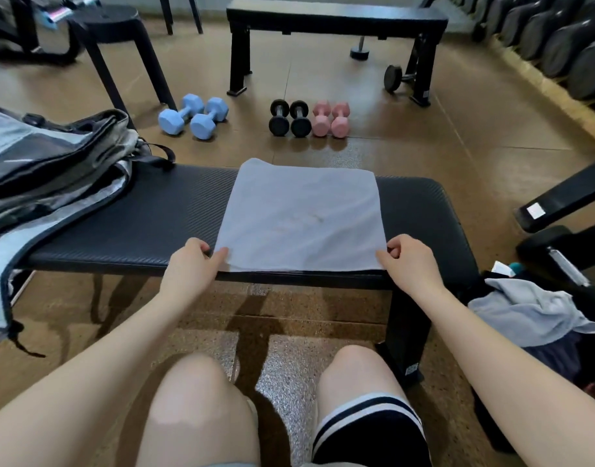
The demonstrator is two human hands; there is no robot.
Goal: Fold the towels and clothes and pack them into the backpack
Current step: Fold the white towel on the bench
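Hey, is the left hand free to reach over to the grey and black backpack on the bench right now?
Probably not yet: the left hand pinches the pale grey towel's near corner. The grey and black backpack lies alongside, bare black bench between.

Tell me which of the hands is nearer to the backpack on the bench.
Left. The left hand pinches the towel's near left corner, on the side where the backpack lies. The right hand pinches the near right corner, with the towel between it and the backpack.

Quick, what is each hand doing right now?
Left hand: pinches the towel at its near left corner.
Right hand: pinches the near right corner.
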